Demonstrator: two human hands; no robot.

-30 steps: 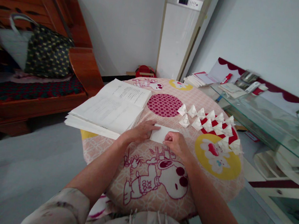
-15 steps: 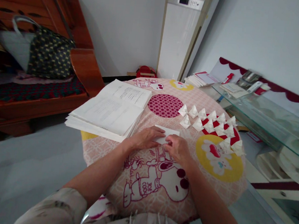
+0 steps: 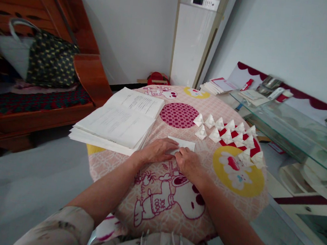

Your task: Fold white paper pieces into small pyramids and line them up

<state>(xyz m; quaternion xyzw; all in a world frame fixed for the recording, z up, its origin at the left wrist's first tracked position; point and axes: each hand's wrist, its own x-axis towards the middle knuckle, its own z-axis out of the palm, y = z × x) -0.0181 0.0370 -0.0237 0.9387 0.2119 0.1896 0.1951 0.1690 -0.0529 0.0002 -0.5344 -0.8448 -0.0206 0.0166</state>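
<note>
A small white sheet of paper [image 3: 189, 144] lies flat on the patterned tablecloth [image 3: 157, 181], its near part covered by my hands. My left hand [image 3: 157, 151] rests over the left side of the sheet with its fingers stretched out. Bent fingers of my right hand [image 3: 188, 163] press together at the sheet's near edge, close to my left fingertips; the exact grip is partly hidden. To the right stand several folded white paper pieces [image 3: 215, 135], pointed at the top and set in rough rows. A thick open book [image 3: 114, 119] lies left of my hands.
A glass shelf [image 3: 290, 125] runs along the table's right side, holding a red tube [image 3: 247, 85], a metal container [image 3: 271, 83] and papers. Left of the table stands a wooden bench [image 3: 90, 81] with a dark patterned bag [image 3: 52, 60]. A tall white air conditioner [image 3: 191, 40] is behind.
My right hand has shifted slightly left along the paper's near edge, nearer my left fingers. My left hand stays on the sheet. The whole view has shifted a little.
</note>
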